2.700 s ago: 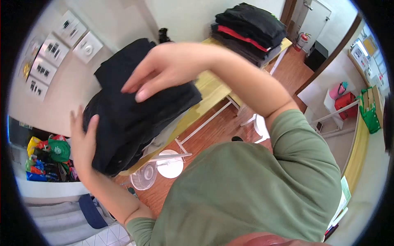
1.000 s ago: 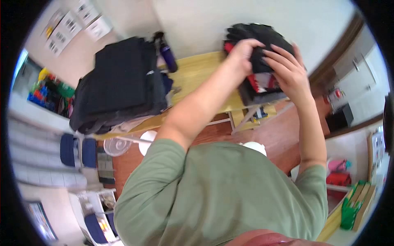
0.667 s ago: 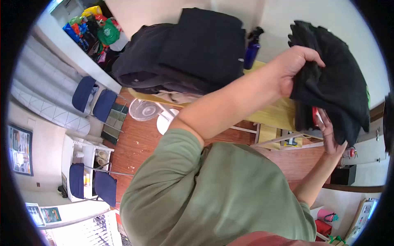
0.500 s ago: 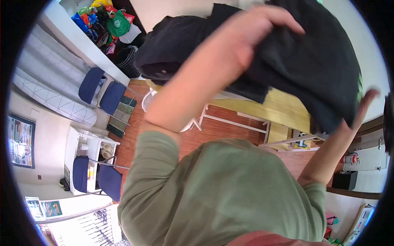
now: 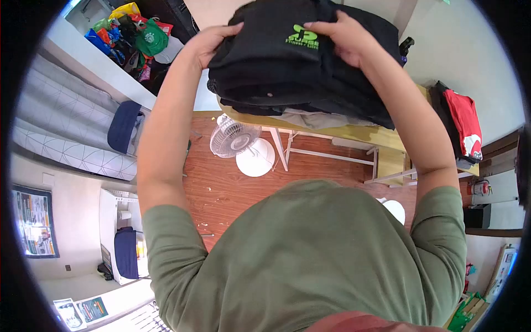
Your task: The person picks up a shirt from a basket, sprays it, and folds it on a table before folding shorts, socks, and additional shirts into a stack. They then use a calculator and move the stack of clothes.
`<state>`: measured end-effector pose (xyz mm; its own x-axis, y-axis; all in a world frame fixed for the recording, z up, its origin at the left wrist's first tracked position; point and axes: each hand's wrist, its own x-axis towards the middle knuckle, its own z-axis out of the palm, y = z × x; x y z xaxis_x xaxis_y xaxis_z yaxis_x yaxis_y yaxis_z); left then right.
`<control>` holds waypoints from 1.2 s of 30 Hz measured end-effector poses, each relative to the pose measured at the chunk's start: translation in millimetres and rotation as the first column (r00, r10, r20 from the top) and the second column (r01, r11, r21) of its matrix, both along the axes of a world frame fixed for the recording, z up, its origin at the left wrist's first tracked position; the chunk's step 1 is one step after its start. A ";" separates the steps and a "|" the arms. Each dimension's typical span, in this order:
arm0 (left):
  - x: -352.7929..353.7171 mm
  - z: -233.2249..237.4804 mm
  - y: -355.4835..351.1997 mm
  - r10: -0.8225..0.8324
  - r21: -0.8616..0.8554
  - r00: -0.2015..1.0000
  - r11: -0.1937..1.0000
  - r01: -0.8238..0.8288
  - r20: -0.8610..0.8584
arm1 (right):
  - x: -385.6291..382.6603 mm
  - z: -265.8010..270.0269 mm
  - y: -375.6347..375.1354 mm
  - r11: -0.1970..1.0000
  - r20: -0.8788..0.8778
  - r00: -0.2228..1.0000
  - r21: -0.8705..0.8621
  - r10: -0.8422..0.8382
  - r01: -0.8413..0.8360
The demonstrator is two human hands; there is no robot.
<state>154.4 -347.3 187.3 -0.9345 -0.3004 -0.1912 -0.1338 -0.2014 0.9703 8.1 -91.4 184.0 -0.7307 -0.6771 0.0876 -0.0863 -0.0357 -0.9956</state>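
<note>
A black shirt with a green logo lies folded on top of a pile of dark clothes. My left hand grips its left edge, thumb on top and the other fingers mostly hidden. Just right of the logo, my right hand holds the same shirt, its thumb reaching the print. The pile rests on a yellowish wooden table, and a light grey cloth shows at its bottom.
Folded red and black clothes lie at the table's right end. A white fan stands on the wooden floor. Colourful bags fill a nook at upper left, and a dark blue chair is at left.
The black shirt, raised and hanging from my hands before, now lies folded on the pile with its logo showing. Both hands have come down onto it. The view has shifted, revealing the red clothes.
</note>
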 end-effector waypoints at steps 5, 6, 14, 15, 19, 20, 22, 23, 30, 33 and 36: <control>-2.2 21.2 5.6 -0.093 -0.244 0.996 0.966 0.091 0.002 | 18.5 25.5 7.1 0.978 0.004 0.983 0.101 -0.182 0.180; -9.6 17.5 6.0 0.036 -0.530 0.999 0.848 -0.025 0.010 | 29.1 33.1 5.9 0.942 0.020 0.950 0.138 -0.310 0.305; -55.5 23.2 85.4 -0.381 -0.827 0.909 -0.445 -0.342 -0.171 | -42.0 -10.1 62.3 0.868 -0.975 0.192 0.191 0.113 0.459; -65.8 15.6 70.2 -0.412 -0.799 0.899 -0.586 -0.138 0.147 | -45.2 -33.1 59.6 0.779 -0.892 0.299 0.444 0.339 0.443; -61.5 26.9 93.6 -0.254 -0.924 0.944 -0.368 0.108 0.212 | -19.0 -15.0 110.6 0.903 -0.768 0.500 0.424 0.401 -0.072; -62.7 32.6 91.3 -0.243 -0.974 0.950 -0.160 0.160 0.196 | -8.8 -11.5 136.3 0.918 -0.720 0.575 0.358 0.388 -0.171; -56.8 41.2 89.8 -0.217 -0.986 0.965 -0.102 0.129 0.148 | 2.6 -3.4 203.1 0.956 -0.729 0.640 0.293 0.242 -0.027; -46.8 53.1 100.3 -0.118 -0.989 0.985 -0.089 0.119 0.129 | 0.0 1.8 239.9 0.948 -0.737 0.645 0.312 0.201 0.062; -37.4 64.7 243.8 -0.296 -0.870 0.823 0.071 -0.487 -0.485 | -114.8 -52.6 517.7 0.639 -0.800 0.544 0.560 0.252 0.528; -51.2 46.5 329.4 -0.460 -0.879 0.750 0.290 -0.378 -0.475 | -131.5 -84.0 542.7 0.768 -0.850 0.508 0.416 0.138 0.487; -82.4 23.0 383.6 -0.551 -0.885 0.699 0.371 -0.283 -0.455 | -143.2 -99.6 542.7 0.815 -0.630 0.729 0.254 -0.269 0.520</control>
